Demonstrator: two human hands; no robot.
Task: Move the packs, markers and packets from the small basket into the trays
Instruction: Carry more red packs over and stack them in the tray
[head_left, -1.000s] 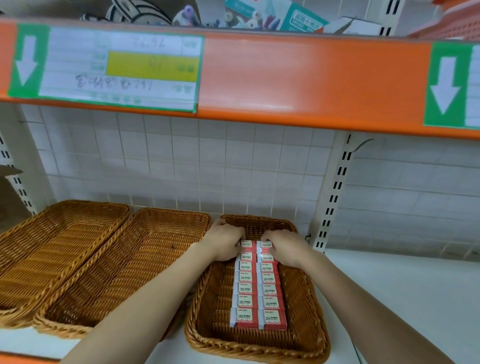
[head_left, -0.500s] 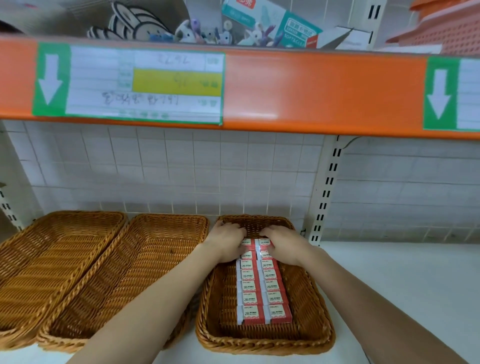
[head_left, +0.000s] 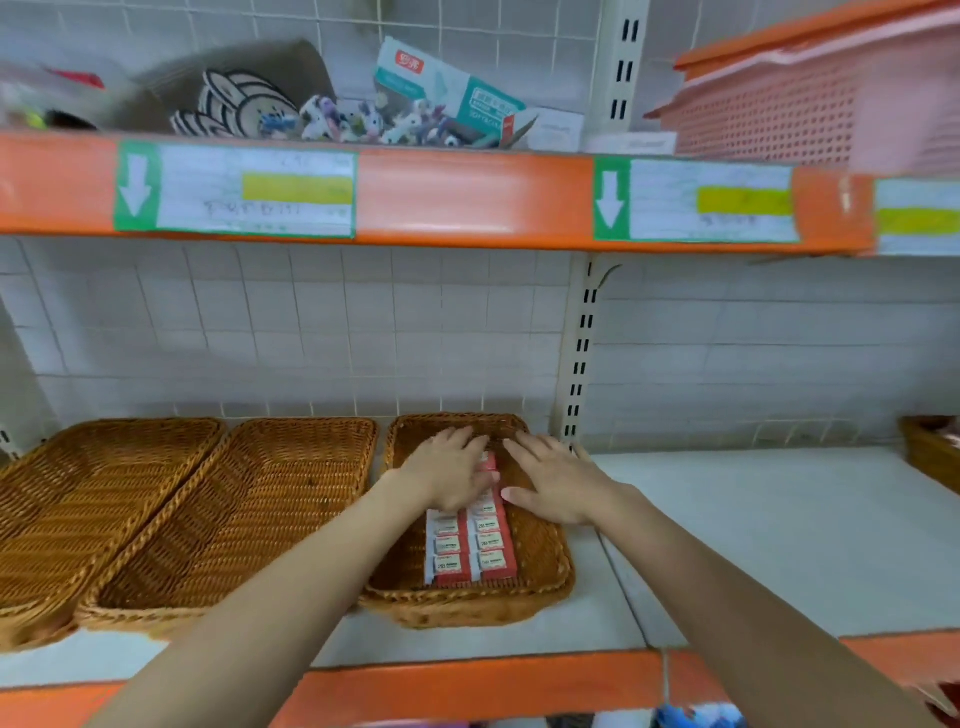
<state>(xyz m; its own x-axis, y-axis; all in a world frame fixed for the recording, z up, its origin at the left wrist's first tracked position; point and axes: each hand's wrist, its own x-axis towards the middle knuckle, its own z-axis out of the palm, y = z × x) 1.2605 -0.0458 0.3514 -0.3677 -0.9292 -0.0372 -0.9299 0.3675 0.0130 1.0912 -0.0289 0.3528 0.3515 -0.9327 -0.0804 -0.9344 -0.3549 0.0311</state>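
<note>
Two hands, left hand (head_left: 451, 475) and right hand (head_left: 556, 480), lie flat with fingers straight over red packs (head_left: 470, 545) in the centre tray (head_left: 467, 605).

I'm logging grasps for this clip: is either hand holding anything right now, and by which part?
Nothing is clearly held. The left hand lies flat on the far end of the packs in the small basket; the right hand hovers open beside them.

Two rows of red-and-white packs (head_left: 470, 540) fill the middle of the right wicker tray (head_left: 545, 566), leaving bare strips down both sides. The two wicker trays (head_left: 249, 519) to its left lie wide open, with the orange shelf edge (head_left: 467, 202) well overhead.
</note>
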